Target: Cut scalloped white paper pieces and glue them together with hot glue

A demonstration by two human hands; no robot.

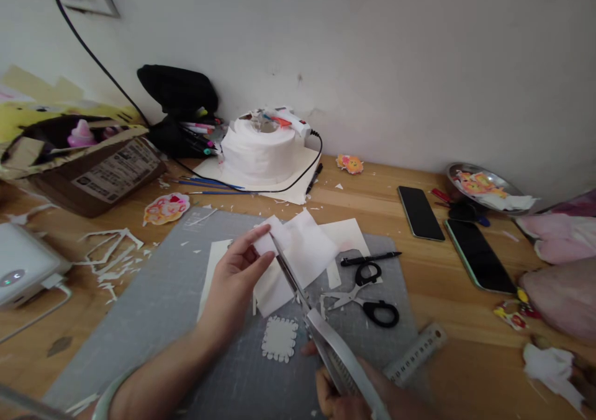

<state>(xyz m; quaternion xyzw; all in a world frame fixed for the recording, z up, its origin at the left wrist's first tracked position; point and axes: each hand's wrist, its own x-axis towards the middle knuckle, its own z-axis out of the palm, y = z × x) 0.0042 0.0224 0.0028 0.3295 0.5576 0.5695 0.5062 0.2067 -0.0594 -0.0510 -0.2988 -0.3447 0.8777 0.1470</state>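
My left hand (237, 271) pinches the near corner of a white paper sheet (302, 252) held just above a grey cutting mat (153, 308). My right hand (339, 392), low at the frame's bottom edge, grips grey-handled scissors (321, 327) whose blades reach up into the sheet's left edge beside my left thumb. A small white scalloped cutout (279, 339) lies on the mat below the sheet.
Black-handled scissors (367, 296), a black pen (370, 258) and a ruler (414, 355) lie right of the sheet. Two phones (421, 212) (479, 255) rest on the wooden table. A tissue roll (258, 150), glue gun, marker case, cardboard box (97, 174) and paper scraps sit behind and left.
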